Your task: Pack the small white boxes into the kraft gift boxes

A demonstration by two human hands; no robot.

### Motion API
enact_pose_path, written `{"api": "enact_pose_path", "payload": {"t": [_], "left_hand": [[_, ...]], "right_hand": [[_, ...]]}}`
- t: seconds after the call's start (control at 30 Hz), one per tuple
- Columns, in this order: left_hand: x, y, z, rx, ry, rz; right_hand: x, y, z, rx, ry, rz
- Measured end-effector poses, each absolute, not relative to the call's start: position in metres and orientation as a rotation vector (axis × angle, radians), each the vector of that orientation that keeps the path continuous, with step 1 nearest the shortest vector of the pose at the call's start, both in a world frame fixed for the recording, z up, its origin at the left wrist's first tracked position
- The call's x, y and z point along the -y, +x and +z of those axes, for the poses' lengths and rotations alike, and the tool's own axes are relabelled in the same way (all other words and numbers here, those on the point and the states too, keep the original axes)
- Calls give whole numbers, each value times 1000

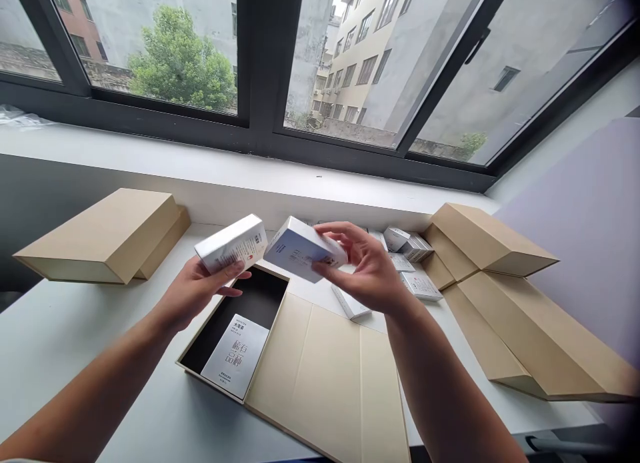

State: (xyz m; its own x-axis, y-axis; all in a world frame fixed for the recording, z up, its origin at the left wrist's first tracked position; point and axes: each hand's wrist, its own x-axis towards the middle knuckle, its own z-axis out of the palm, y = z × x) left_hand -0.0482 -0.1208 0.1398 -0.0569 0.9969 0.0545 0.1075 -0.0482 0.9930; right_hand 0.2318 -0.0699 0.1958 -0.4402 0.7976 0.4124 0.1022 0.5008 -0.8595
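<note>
Above the table (95, 323), raised left hand (200, 283) grips a white carton (231, 240), raised right hand (373, 271) a bluish carton (291, 248).

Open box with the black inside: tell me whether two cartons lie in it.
No, only one carton lies in the open box, at its near end.

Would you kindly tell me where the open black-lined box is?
In the head view, the open black-lined box sits on the table left of centre, near the left hand, its beige lid spread rightward.
</note>
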Motion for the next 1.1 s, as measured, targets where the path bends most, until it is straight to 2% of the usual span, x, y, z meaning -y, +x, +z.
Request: {"api": "enact_pose_path", "payload": {"t": [0.1, 0.17, 0.3, 0.43, 0.73, 0.9, 1.1], "left_hand": [[126, -55, 130, -1527, 1927, 1382], [130, -61, 126, -1571, 2249, 1373], [134, -65, 126, -1525, 2629, 1367], [132, -59, 128, -1306, 2905, 1480], [135, -38, 113, -1049, 2575, 1630], [134, -34, 111, -1238, 2443, 1655], [127, -39, 117, -1492, 2321, 1561]], "right_hand": [[65, 235, 200, 1771, -782, 785], [62, 235, 197, 1633, -794, 817], [60, 228, 190, 1372, -807, 1124], [66, 213, 184, 1426, -852, 1442], [58, 194, 172, 1595, -767, 1625], [64, 190, 162, 1547, -939, 1558], [96, 195, 167, 1958, -1107, 1368]]}}
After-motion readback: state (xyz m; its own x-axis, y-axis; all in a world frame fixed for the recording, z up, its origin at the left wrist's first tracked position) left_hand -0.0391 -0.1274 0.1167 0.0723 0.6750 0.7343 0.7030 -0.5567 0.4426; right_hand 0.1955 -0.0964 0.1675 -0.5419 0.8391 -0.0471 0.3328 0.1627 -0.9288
